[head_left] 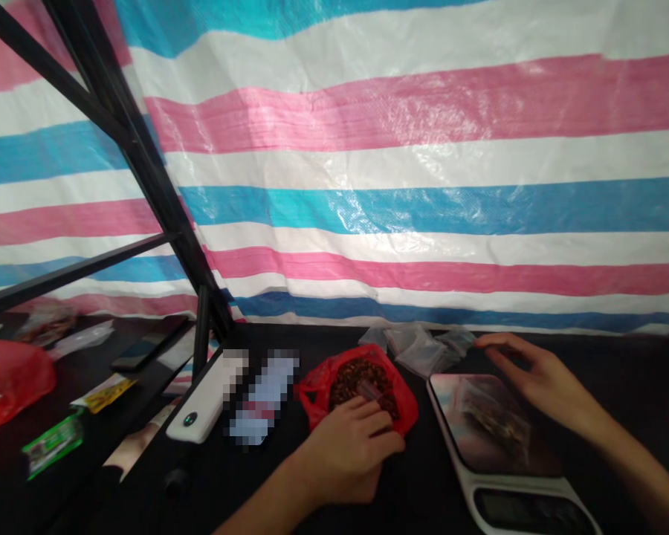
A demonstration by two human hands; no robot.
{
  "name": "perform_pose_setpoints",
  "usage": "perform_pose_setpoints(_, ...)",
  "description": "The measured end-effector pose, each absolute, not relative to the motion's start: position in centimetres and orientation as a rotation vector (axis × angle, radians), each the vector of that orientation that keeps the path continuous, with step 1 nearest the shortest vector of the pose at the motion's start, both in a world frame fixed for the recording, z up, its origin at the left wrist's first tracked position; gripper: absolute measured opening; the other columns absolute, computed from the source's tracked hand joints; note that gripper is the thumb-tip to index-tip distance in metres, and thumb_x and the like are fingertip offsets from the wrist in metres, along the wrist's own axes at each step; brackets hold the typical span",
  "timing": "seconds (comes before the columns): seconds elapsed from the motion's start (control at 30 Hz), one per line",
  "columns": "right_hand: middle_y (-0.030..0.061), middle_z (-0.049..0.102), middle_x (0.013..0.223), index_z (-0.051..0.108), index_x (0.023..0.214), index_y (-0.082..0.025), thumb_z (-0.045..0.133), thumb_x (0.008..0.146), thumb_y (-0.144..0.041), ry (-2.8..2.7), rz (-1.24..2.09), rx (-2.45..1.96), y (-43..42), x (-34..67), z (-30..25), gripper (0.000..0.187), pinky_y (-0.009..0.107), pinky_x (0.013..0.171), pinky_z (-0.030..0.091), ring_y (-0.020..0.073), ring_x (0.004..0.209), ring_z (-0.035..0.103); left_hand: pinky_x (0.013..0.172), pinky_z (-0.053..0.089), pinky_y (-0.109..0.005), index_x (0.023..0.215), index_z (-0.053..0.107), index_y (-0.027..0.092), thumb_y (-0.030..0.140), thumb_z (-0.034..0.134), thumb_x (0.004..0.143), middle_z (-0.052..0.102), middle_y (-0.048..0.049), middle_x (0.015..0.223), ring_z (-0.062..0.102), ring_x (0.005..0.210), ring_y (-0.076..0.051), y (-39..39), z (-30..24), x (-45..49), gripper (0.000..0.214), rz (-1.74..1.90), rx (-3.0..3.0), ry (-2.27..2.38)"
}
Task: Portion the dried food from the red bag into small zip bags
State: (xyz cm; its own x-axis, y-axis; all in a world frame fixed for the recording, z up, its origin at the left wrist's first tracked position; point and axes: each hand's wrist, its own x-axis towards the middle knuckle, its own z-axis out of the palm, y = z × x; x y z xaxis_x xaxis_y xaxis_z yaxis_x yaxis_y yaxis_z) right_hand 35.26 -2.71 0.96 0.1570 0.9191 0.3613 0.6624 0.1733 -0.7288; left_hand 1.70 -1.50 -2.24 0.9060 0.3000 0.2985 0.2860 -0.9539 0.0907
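A red plastic bag lies open on the black table, full of small brown pieces. My left hand rests at its near edge, fingers curled in a pinch on a small clear scoop or bag that I cannot make out. My right hand reaches over the far corner of a kitchen scale, fingers spread, fingertips touching a pile of small clear plastic bags. A filled clear bag lies on the scale platform.
A white power bank and a blurred-out item lie left of the red bag. Black metal frame bars rise at left. Beyond them sit another red bag, a phone and small packets. A striped tarp hangs behind.
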Motion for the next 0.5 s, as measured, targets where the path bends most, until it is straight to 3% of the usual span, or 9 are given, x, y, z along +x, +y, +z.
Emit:
perform_pose_setpoints(0.23, 0.0086, 0.073, 0.096, 0.069, 0.095, -0.028, 0.06, 0.081, -0.037, -1.632, 0.209, -1.553, -3.2, 36.8, 0.5, 0.019, 0.039, 0.081, 0.055, 0.0266, 0.085, 0.069, 0.059, 0.039, -0.032, 0.083, 0.06, 0.021, 0.019, 0.06, 0.083, 0.064, -0.0005, 0.075, 0.057, 0.067, -0.016, -3.4, -2.9, 2.6, 0.002, 0.704, 3.067, 0.251)
perform_pose_setpoints(0.37, 0.0086, 0.075, 0.099, 0.07, 0.101, -0.025, 0.057, 0.086, -0.05, -1.73, 0.377, -1.613, -3.7, 36.0, 0.4, 0.031, 0.039, 0.082, 0.056, 0.0281, 0.091, 0.071, 0.054, 0.036, -0.03, 0.077, 0.057, 0.02, 0.023, 0.061, 0.089, 0.058, 0.0023, 0.068, 0.053, 0.061, -0.013, -3.9, -3.2, 2.8, 0.013, 0.834, 3.102, 0.106)
perform_pose_setpoints(0.5, 0.0054, 0.075, 0.094, 0.069, 0.102, -0.026, 0.055, 0.088, -0.062, -1.822, 0.404, -1.831, -4.3, 35.8, -0.1, 0.041, 0.037, 0.07, 0.054, 0.0264, 0.082, 0.07, 0.05, 0.031, -0.029, 0.073, 0.054, 0.019, 0.019, 0.055, 0.092, 0.052, 0.0028, 0.063, 0.048, 0.056, -0.012, -4.0, -3.0, 2.8, 0.019, 1.073, 3.063, 0.046)
